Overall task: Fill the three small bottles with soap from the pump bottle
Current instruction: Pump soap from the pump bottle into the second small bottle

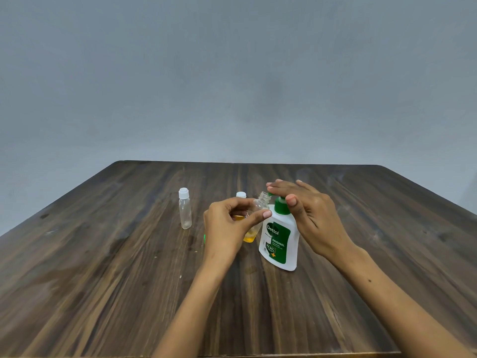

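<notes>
Where the two bare forearms enter from the bottom edge of the frame, they reach forward over a dark wood-grain counter point(103, 293) and meet just below the centre. The left hand point(227, 226), at centre, has its fingers and thumb curled round an uncapped small bottle point(258, 210), which is clear, tilted with its open neck leaning toward the right, and holds a little yellow soap at its bottom. Touching that bottle on its right stands the pump bottle point(280, 244), white with a green label and a green pump head, upright on the counter. The open neck of the held bottle sits just beside the green spout. The right hand point(307, 213), right of centre, lies over the pump head with its fingers straight and close together, pressing on the top, while the thumb rests against the green collar.

Just behind the left hand, a second small bottle point(241, 196) stands on the counter; only its white cap and a trace of yellow liquid show past the fingers. Farther to the left of the frame, well apart from the hands, a third small bottle point(185, 208) stands upright, clear, capped in white and looking empty. Beyond the counter's far edge, a plain grey wall point(232, 73) fills the upper half.
</notes>
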Motion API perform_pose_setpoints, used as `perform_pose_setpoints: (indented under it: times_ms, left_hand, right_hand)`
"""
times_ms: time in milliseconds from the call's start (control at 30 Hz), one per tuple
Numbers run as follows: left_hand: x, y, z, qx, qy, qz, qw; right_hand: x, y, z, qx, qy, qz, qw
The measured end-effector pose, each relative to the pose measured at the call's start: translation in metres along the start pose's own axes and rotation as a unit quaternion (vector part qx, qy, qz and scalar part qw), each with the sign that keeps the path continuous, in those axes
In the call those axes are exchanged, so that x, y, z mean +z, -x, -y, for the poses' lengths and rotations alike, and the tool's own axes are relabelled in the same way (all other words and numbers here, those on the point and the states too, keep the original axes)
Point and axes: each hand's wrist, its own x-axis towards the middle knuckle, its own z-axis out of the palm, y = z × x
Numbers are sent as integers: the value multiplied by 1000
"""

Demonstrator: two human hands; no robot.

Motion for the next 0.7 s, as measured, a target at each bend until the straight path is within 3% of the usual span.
perform_pose_setpoints:
  times_ms: [700]
  left_hand:
    - [1, 0, 2, -2, 11, 8, 1000]
  right_hand:
    - [4, -1, 2, 6, -11, -24, 1000]
